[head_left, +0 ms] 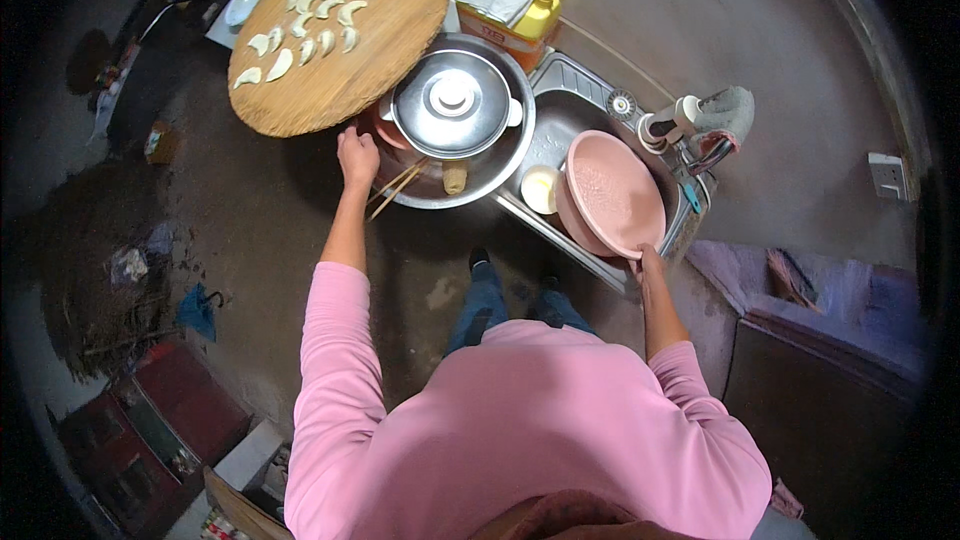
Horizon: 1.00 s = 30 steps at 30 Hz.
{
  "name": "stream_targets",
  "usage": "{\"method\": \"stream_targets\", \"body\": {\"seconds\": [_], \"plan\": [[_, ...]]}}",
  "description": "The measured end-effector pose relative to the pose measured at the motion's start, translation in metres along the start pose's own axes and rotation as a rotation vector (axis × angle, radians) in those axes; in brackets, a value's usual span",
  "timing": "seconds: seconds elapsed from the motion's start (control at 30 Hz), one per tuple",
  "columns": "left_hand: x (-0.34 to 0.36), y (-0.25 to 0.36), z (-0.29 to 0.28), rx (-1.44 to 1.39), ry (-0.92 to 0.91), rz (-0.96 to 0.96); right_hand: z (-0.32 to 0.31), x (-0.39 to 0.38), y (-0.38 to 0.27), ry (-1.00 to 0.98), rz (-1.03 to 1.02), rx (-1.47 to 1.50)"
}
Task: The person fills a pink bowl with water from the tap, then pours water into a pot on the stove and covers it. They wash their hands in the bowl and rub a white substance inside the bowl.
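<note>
Standing at the steel sink on the right, I've got the round wooden board at far left, overlapping the big metal basin. My left hand is up at the board's near edge, just beside that basin's left rim; its fingers look bent, but I can't tell whether they're gripping anything. A careless nudge there could tilt the board and send its load sliding.

Now the pink basin: tilted in the sink, and my right hand has its fingers closed on the near rim. One-handed at the edge, it could twist if that pinch slips; any liquid inside would slop, though I can't tell if there is any. The lidded pot sits in the metal basin, and a knock could shift its lid. Left of the pink basin sits a white bowl, close enough to get bumped. Chopsticks cross the near-left rim, easily swept off by my left wrist. Smallest, the pale dumplings lie loose on the board.
</note>
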<state>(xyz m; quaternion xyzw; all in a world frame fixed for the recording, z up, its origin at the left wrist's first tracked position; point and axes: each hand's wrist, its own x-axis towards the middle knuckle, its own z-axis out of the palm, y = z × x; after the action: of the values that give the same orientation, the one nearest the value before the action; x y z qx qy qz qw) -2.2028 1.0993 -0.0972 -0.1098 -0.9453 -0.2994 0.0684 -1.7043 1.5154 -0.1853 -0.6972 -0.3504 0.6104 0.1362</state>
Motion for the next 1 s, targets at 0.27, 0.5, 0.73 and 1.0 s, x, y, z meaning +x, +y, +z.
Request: {"method": "stream_targets", "body": {"seconds": [0.27, 0.5, 0.73, 1.0], "plan": [[0.036, -0.023, 0.004, 0.45, -0.263, 0.175, -0.013, -0.049, -0.001, 0.362, -0.451, -0.6], [0.063, -0.039, 0.023, 0.429, -0.183, 0.398, 0.12, -0.115, -0.048, -0.323, -0.818, -0.496], [0.077, -0.06, 0.029, 0.404, -0.172, 0.464, 0.312, -0.178, -0.109, -0.553, -1.145, -0.805], [0.069, -0.055, 0.007, 0.255, -0.209, 0.414, 0.346, -0.164, -0.144, -0.752, -0.759, -1.021]]}}
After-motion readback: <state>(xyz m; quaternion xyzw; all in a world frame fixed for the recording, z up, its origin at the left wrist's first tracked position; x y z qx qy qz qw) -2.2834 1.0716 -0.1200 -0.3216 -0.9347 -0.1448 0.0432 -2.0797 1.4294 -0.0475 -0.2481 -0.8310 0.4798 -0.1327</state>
